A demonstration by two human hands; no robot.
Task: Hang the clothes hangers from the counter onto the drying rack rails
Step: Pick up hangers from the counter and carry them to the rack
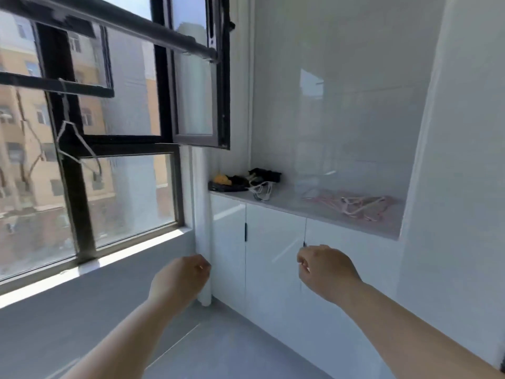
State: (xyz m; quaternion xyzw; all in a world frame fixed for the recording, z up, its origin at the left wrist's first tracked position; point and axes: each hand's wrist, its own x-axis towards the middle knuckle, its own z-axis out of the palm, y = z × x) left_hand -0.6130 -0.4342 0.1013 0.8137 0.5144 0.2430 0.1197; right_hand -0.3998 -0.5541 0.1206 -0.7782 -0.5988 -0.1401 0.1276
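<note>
Both hands are held out before the white cabinet doors point(273, 236); the left hand point(180, 277) and the right hand point(326, 269) have loosely curled fingers and hold nothing. Pink hangers point(352, 206) lie on the counter point(287, 202), with white hangers point(262, 190) near them. One wire hanger point(72, 143) hangs from the dark rail point(54, 84) by the window.

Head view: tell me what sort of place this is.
Probably an enclosed home balcony used for laundry: a wire hanger hangs on a dark rail beside the large window, and pink hangers lie on a white counter over cabinet doors.
</note>
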